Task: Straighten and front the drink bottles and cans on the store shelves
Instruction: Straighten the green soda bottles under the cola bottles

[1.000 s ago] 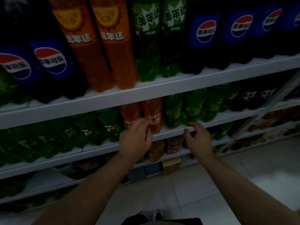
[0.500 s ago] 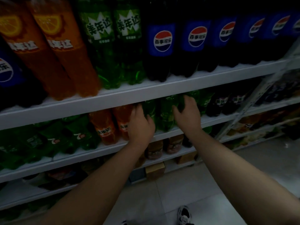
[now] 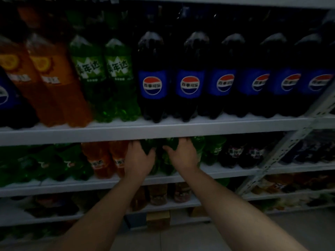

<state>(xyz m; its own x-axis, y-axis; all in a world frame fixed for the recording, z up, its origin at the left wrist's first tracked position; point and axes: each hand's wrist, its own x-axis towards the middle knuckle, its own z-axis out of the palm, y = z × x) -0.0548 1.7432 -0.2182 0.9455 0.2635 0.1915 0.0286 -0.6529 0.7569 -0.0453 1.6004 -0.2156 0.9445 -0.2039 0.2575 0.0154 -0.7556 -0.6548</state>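
On the second shelf (image 3: 226,172) stand green soda bottles. My left hand (image 3: 138,160) is wrapped around one green bottle (image 3: 147,147), and my right hand (image 3: 183,156) grips the neighbouring green bottle (image 3: 170,144). Both bottles are largely hidden by my hands and by the shelf above. To the left of my hands stand two orange bottles (image 3: 101,160), and further left more green bottles (image 3: 68,163). To the right are more green bottles (image 3: 212,149) and dark cola bottles (image 3: 235,153).
The upper shelf (image 3: 163,131) carries large blue-labelled cola bottles (image 3: 188,78), two green bottles (image 3: 101,77) and leaning orange bottles (image 3: 45,78). A slanted metal upright (image 3: 282,151) rises at the right. Lower shelves hold small bottles (image 3: 157,194); the floor has boxes (image 3: 157,218).
The view tilted upward. My hands moved from the orange bottles and shelf edge rightward onto two green bottles and closed around them.
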